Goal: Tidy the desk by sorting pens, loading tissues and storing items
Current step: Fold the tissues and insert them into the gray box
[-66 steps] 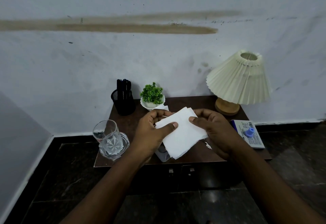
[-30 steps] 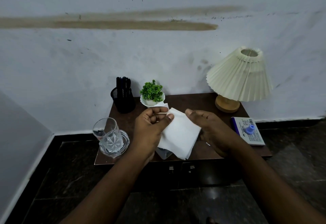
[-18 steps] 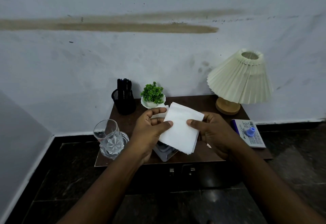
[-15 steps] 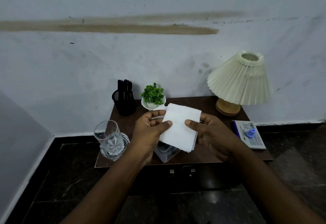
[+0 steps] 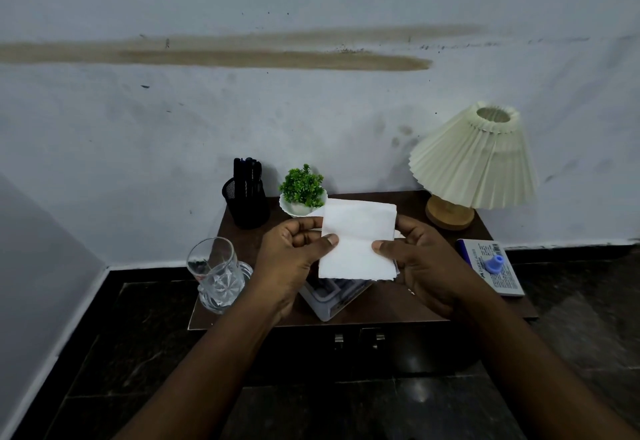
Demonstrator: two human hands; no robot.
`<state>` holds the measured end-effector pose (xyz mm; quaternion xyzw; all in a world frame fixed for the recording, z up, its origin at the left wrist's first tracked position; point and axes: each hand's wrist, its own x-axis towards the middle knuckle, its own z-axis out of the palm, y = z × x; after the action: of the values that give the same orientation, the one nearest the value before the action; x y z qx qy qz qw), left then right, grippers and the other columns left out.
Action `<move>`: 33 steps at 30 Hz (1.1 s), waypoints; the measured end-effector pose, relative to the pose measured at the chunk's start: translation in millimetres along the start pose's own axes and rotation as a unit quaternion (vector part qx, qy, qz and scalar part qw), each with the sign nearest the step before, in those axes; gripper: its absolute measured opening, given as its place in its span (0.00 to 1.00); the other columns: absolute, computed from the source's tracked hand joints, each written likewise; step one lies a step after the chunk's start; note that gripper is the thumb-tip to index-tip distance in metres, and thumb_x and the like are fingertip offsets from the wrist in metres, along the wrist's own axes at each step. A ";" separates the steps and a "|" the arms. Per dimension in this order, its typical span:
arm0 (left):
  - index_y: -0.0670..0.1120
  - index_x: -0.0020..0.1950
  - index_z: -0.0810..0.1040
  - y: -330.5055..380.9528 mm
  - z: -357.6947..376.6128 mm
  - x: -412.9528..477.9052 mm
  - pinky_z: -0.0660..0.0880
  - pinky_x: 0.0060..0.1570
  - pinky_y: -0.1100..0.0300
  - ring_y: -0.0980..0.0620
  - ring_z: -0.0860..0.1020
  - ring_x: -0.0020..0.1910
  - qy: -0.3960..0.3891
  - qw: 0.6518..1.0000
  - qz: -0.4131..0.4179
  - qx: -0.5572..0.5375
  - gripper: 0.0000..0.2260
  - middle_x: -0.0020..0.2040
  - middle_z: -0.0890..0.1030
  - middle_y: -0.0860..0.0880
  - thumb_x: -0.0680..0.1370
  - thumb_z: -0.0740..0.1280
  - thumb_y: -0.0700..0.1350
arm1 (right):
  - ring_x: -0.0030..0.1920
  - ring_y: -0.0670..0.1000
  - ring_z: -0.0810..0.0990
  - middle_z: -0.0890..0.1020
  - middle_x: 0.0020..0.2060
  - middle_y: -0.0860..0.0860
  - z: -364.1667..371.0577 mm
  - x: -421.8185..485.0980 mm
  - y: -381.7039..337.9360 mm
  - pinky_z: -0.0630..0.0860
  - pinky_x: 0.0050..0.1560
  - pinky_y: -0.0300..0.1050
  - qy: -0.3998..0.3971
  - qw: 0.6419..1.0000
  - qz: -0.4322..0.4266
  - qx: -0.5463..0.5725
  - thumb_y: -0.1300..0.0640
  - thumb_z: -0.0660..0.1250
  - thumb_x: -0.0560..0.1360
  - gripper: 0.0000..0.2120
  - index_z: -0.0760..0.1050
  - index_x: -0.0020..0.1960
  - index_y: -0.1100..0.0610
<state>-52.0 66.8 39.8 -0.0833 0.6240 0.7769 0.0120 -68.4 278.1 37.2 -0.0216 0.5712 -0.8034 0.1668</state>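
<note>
A folded stack of white tissues (image 5: 358,242) is held upright above the small brown desk (image 5: 394,306). My left hand (image 5: 292,259) pinches its left edge with thumb in front and fingers behind. My right hand (image 5: 420,259) pinches the right edge the same way. Directly beneath the tissues sits a clear tissue holder (image 5: 332,296), partly hidden by them. A black mesh pen cup (image 5: 246,204) with several dark pens stands at the back left.
A glass tumbler (image 5: 216,278) stands on the desk's front left corner. A small green plant in a white pot (image 5: 302,194) is at the back, a pleated lamp (image 5: 472,162) back right, and a box with a blue cap on it (image 5: 491,265) far right.
The tissue stack has been turned from a tilted diamond to a squared, upright hold. My right hand took its right edge again after letting go briefly.
</note>
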 end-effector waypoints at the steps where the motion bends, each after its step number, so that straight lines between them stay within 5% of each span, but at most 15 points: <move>1: 0.43 0.55 0.84 1.1 -0.9 -0.4 0.85 0.46 0.54 0.47 0.88 0.47 -0.009 1.000 -0.001 0.000 0.13 0.46 0.89 0.44 0.74 0.75 0.31 | 0.51 0.58 0.88 0.87 0.53 0.56 0.3 -1.2 -0.3 0.84 0.42 0.48 0.001 1.000 -0.005 0.000 0.71 0.69 0.76 0.17 0.83 0.57 0.52; 6: 0.49 0.47 0.88 7.6 -6.1 -2.2 0.85 0.42 0.53 0.48 0.87 0.48 -0.038 0.998 0.035 0.030 0.14 0.49 0.89 0.44 0.74 0.75 0.30 | 0.47 0.59 0.86 0.84 0.49 0.58 -1.2 -5.0 -4.7 0.83 0.39 0.47 -0.009 0.999 -0.032 -0.039 0.75 0.64 0.77 0.12 0.83 0.47 0.62; 11: 0.47 0.51 0.87 9.3 -4.1 -1.9 0.83 0.43 0.51 0.47 0.87 0.48 -0.026 0.999 -0.003 -0.021 0.11 0.52 0.88 0.41 0.81 0.66 0.35 | 0.55 0.65 0.84 0.86 0.48 0.57 -0.8 -6.7 -6.1 0.83 0.50 0.63 0.003 0.991 -0.085 -0.107 0.79 0.59 0.76 0.21 0.84 0.40 0.60; 15: 0.47 0.53 0.86 6.9 -3.0 -3.7 0.84 0.41 0.52 0.46 0.87 0.48 -0.083 0.995 -0.061 -0.015 0.04 0.52 0.88 0.43 0.79 0.73 0.42 | 0.53 0.67 0.82 0.85 0.48 0.59 -3.5 -6.9 -4.5 0.78 0.50 0.74 0.013 0.970 -0.123 -0.208 0.79 0.60 0.74 0.19 0.84 0.42 0.62; 18: 0.43 0.60 0.81 0.4 -2.0 -3.4 0.84 0.38 0.54 0.44 0.88 0.47 -0.091 0.994 -0.052 0.012 0.17 0.50 0.88 0.41 0.74 0.75 0.30 | 0.53 0.64 0.84 0.86 0.50 0.58 -1.6 -7.8 -4.2 0.81 0.50 0.68 0.016 0.972 -0.132 -0.193 0.77 0.62 0.76 0.18 0.84 0.47 0.59; 23: 0.44 0.61 0.81 -0.4 -1.3 -2.3 0.86 0.44 0.49 0.42 0.87 0.52 -0.055 0.998 -0.013 0.004 0.19 0.51 0.88 0.41 0.74 0.75 0.29 | 0.53 0.62 0.86 0.85 0.55 0.62 2.4 -2.4 -7.6 0.84 0.48 0.56 0.026 0.997 -0.034 0.065 0.63 0.64 0.81 0.12 0.77 0.63 0.59; 25: 0.44 0.60 0.81 0.1 -0.2 -2.7 0.86 0.44 0.49 0.43 0.87 0.50 -0.043 0.999 0.001 0.003 0.19 0.50 0.88 0.41 0.74 0.75 0.29 | 0.53 0.63 0.86 0.85 0.56 0.63 1.7 -2.2 -5.7 0.85 0.48 0.55 0.003 0.999 0.012 0.047 0.52 0.68 0.78 0.18 0.76 0.64 0.61; 27: 0.44 0.60 0.81 1.4 2.0 -4.9 0.85 0.42 0.51 0.44 0.88 0.48 -0.033 0.999 0.015 0.008 0.18 0.49 0.88 0.41 0.74 0.75 0.28 | 0.49 0.63 0.86 0.85 0.54 0.64 2.6 -3.2 -2.7 0.86 0.46 0.53 -0.015 0.999 0.022 -0.024 0.54 0.73 0.73 0.21 0.78 0.63 0.61; 33: 0.46 0.59 0.82 3.7 -3.1 -9.0 0.84 0.43 0.53 0.46 0.86 0.43 -0.055 0.993 0.039 0.101 0.19 0.49 0.87 0.39 0.72 0.77 0.30 | 0.37 0.57 0.82 0.85 0.43 0.65 3.6 -0.9 -2.3 0.83 0.36 0.44 0.055 0.987 -0.078 -0.127 0.63 0.72 0.78 0.05 0.82 0.53 0.63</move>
<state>-43.2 63.8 44.1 -0.0139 0.7008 0.7128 0.0245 -67.4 275.8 40.7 -0.0426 0.6732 -0.7351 0.0680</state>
